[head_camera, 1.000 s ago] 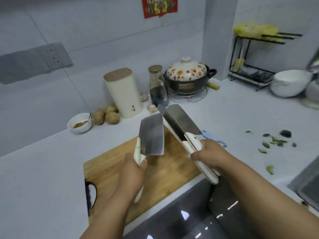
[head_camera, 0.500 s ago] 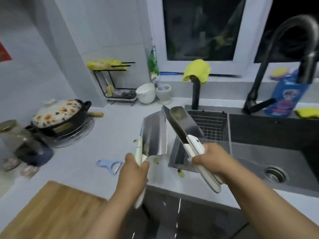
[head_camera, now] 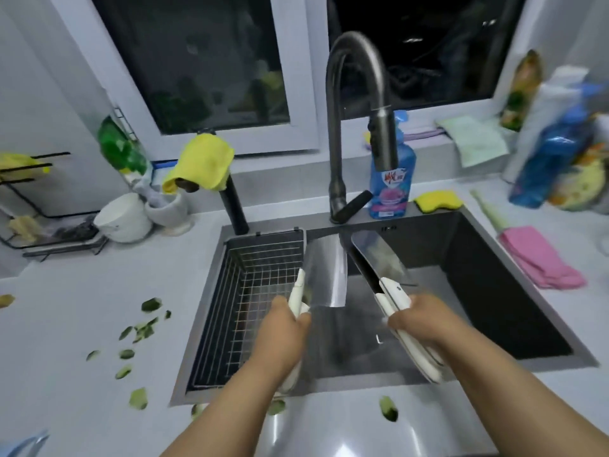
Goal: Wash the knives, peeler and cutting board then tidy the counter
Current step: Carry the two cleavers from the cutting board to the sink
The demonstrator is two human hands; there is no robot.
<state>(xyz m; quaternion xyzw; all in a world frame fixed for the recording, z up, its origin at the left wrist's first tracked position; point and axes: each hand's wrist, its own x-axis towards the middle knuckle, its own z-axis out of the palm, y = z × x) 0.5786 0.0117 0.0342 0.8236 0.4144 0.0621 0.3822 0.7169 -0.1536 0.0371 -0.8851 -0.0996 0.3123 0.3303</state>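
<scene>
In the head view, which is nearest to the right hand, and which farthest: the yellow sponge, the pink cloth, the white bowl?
From the right hand:
1. Yellow sponge, behind the sink, right.
2. Pink cloth, right counter; close to the sponge's distance.
3. White bowl, far left.

One head-worn view looks forward and down, close over the sink (head_camera: 494, 291) and window

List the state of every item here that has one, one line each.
Left hand: grips the cleaver handle.
Cleaver: held blade up over the sink.
Right hand: grips two white handles together.
Two knives: held over the sink, blades angled up, food residue on one.
Faucet: no water running.
Sink: basin holds no dishes.
Wire basket: empty.
Yellow cloth: draped over a black fixture.
Peel scraps: scattered on the counter.
</scene>
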